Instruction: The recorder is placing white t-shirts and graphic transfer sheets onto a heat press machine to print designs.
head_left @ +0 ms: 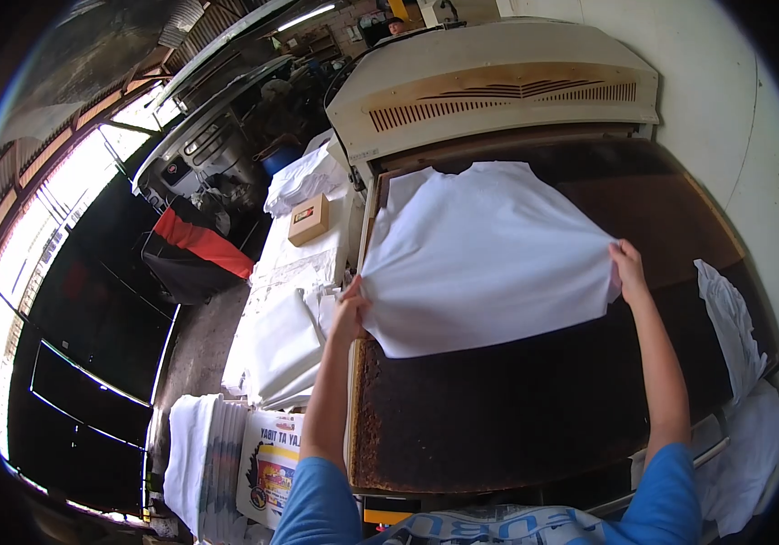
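A white T-shirt (494, 263) is spread between my two hands over a dark brown conveyor belt (489, 418). My left hand (350, 307) is closed on the shirt's left edge, near the belt's left side. On the opposite edge, my right hand (626, 265) pinches the cloth. Between them the fabric is drawn fairly taut, its neckline pointing away from me toward a large beige machine housing (498, 82) with slotted vents. The near hem seems to hang slightly above the belt; whether the far part rests on it I cannot tell for sure.
Left of the belt, a long table (308, 259) holds folded white cloth (285, 350) and a small tan box (309, 220). A stack of folded shirts (203, 463) stands at the lower left. More white cloth (732, 327) lies along the right edge. A parked vehicle (203, 150) is beyond.
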`<state>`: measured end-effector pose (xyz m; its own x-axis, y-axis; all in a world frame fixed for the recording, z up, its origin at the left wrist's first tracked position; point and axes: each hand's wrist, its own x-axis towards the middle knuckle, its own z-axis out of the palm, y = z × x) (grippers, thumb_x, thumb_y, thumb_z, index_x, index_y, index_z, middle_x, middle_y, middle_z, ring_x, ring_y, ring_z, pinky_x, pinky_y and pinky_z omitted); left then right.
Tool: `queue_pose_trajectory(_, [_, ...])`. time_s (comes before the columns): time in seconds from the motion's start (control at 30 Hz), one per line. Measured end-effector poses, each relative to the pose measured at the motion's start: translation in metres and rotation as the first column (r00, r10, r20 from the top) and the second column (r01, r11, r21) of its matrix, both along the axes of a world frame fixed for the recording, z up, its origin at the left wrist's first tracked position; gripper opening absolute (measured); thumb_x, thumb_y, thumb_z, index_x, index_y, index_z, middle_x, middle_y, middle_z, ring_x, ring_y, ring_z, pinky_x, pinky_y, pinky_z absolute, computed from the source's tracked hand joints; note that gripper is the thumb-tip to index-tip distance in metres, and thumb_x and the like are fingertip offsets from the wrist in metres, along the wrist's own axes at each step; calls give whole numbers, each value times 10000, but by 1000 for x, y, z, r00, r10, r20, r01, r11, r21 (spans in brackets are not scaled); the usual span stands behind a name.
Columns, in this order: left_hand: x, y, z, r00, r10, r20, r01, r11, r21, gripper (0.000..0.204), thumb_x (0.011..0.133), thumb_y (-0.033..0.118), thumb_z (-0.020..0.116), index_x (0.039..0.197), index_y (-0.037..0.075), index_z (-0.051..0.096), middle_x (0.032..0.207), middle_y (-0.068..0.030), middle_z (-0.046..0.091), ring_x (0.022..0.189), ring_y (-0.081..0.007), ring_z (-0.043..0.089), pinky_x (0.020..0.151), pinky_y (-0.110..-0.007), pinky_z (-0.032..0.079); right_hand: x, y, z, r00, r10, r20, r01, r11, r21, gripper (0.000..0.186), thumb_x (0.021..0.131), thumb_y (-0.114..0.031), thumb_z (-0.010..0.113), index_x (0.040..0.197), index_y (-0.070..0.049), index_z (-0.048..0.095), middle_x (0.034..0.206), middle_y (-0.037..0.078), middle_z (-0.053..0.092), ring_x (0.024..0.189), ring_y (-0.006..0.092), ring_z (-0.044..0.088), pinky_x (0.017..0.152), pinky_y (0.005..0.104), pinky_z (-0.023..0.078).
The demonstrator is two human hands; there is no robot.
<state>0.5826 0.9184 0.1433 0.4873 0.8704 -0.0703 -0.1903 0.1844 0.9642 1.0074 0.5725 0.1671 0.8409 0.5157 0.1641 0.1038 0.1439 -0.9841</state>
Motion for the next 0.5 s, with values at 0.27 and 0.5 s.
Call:
queue_pose_trajectory(0.27, [-36, -61, -48, 944, -99, -314, 109, 994, 13, 523, 693, -33, 470, 1210, 44, 463, 821, -32, 553, 585, -68, 449, 533, -184, 379, -32, -54, -71, 954, -99, 282, 224, 860, -458, 200, 713, -161, 616, 698, 22, 537, 613, 69, 557, 574, 116, 519, 517, 291, 394])
queue_pose_trajectory(0.5, [-75, -129, -51, 848, 55, -528, 170, 914, 368, 244, 793, 71, 472, 992, 32, 607, 720, 9, 564, 621, -46, 451, 559, -191, 371, -78, -95, -50, 901, -71, 428, 325, 765, -557, 242, 691, -131, 587, 646, 59, 445, 586, 210, 484, 536, 309, 517, 517, 364, 385])
